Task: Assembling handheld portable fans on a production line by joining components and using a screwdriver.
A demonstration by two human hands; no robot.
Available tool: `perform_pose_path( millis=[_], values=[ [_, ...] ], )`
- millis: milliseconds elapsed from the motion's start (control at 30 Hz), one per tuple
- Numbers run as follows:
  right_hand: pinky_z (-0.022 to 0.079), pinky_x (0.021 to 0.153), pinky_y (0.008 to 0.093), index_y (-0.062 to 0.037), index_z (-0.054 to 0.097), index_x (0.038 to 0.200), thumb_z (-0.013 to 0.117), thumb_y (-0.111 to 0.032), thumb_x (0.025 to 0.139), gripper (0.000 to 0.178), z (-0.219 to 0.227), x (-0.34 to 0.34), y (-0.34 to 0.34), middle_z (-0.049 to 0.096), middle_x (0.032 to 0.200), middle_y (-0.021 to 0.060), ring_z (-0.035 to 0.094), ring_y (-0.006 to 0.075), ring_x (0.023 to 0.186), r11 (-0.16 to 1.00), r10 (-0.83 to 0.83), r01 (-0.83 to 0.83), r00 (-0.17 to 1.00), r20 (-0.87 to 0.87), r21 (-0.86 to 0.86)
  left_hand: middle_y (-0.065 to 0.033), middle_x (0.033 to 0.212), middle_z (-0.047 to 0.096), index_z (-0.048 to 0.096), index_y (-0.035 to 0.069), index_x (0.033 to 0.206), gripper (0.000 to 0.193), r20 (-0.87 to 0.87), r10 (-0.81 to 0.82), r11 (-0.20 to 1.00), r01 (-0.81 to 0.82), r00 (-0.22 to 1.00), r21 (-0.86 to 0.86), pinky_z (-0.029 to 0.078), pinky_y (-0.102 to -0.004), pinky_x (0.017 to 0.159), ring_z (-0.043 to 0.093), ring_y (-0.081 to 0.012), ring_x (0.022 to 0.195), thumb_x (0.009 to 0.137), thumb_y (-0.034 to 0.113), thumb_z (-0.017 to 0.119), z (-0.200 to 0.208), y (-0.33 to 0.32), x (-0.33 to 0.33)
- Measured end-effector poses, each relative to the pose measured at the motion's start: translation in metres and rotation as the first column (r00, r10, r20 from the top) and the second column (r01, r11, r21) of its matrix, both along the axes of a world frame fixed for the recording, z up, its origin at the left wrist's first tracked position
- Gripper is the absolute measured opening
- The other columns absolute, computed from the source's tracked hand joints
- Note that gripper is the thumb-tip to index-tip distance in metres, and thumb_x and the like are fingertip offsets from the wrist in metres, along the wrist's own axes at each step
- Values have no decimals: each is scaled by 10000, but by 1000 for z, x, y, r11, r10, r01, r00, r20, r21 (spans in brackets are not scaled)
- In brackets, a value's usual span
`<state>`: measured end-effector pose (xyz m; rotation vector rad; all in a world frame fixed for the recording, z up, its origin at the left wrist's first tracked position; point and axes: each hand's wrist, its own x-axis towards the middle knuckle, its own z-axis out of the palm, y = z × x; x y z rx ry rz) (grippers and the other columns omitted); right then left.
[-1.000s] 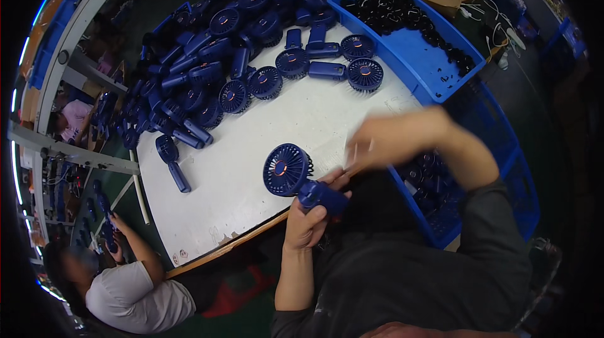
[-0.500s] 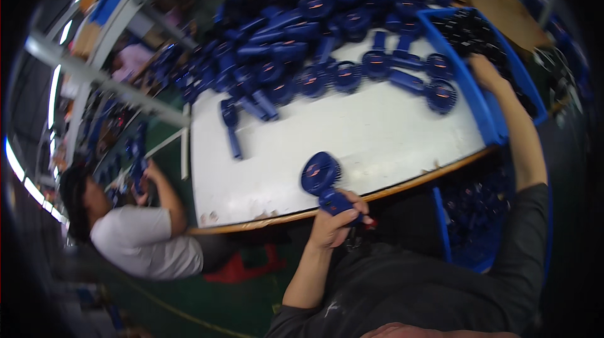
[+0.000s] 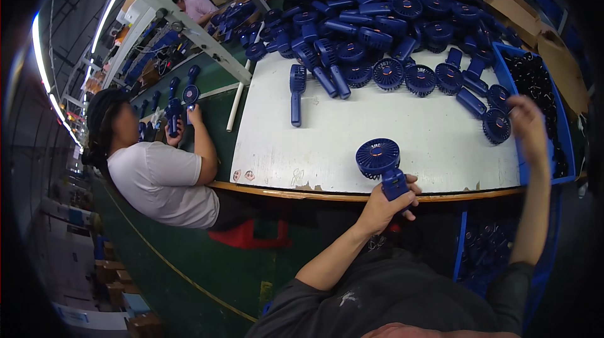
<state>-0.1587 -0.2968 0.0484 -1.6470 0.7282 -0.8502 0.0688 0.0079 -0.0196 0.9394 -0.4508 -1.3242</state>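
Observation:
My left hand [image 3: 382, 207] is closed round the handle of a blue handheld fan [image 3: 377, 157], its round grille tilted up above the table's front edge. At the right, my right hand [image 3: 530, 127] is in the air beside a blue bin [image 3: 527, 160] of small black parts [image 3: 533, 80]. Its fingers look bent together and are slightly blurred; whatever they hold is too small or hidden to make out. Close to that hand, another blue fan [image 3: 496, 125] lies on the white table [image 3: 314, 155].
A large heap of blue fans [image 3: 374, 39] covers the table's far side. One fan [image 3: 297, 96] lies apart at left. Beyond a metal frame [image 3: 207, 49], a co-worker [image 3: 163, 162] holds fans. Below the table at right stands another blue bin [image 3: 461, 243]; a cardboard box [image 3: 557, 64] is behind.
My right hand has come up out of the bin of black parts to its near-left side. My view has shifted. The left hand keeps hold of the fan, its grille now facing more upward.

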Motion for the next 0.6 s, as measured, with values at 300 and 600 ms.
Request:
perform_pose_path(
  millis=[300,600],
  values=[
    [518,708,334,-2,625,1131,673,22,829,307,-34,81,214,600,978,117,621,245,876,818,207,-250,968,-141,-518,-119,1062,613,480,-20,1266,395,-86,108,993,-112,990,-40,591,-282,593,641,-169,879,920,58,655,-5,14,-3],
    [522,699,395,-14,645,1111,707,-14,784,332,-5,96,198,622,960,141,617,312,839,642,371,-438,896,-244,-629,-102,1008,617,524,27,1201,440,-55,-297,949,288,953,-130,576,-275,506,649,-170,828,930,341,667,-8,37,-10]
  ],
)
